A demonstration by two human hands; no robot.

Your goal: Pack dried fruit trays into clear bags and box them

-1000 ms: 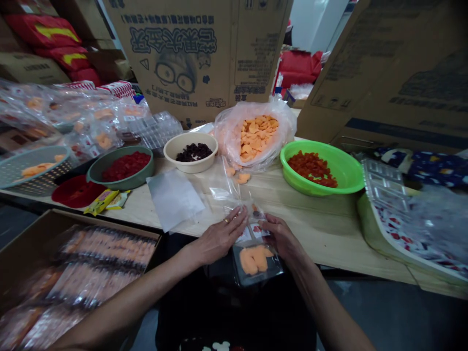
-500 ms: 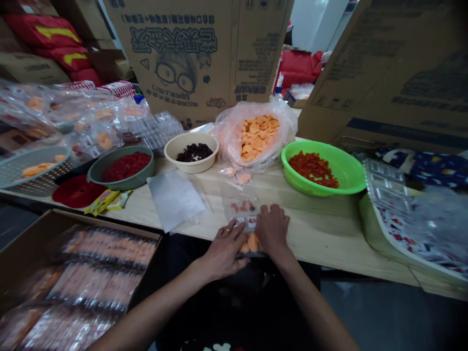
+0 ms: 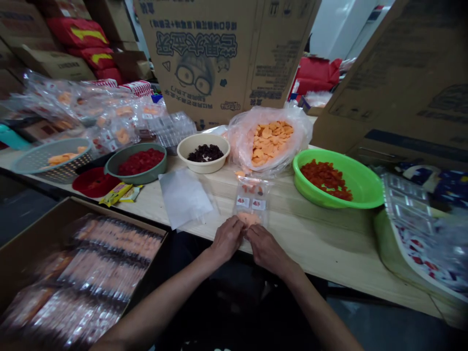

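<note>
A clear plastic pack lies on the wooden table, with red pieces at its far end, two small printed packets in the middle and orange pieces near me. My left hand and my right hand meet at its near end, fingers pinched together on its edge. A stack of clear flat bags lies left of the pack. Beyond it is an open plastic bag of orange pieces. A cream bowl holds dark pieces, and a green basin holds orange-red pieces.
Lower left, a cardboard box contains rows of filled packs. Left on the table are a grey-green bowl, a red dish, snack packets and a basket. A tub stands right; large cartons stand behind.
Both hands have moved from the sides of the pack to its near edge and closed together there. The pack's middle is now uncovered. The whole view has shifted slightly.
</note>
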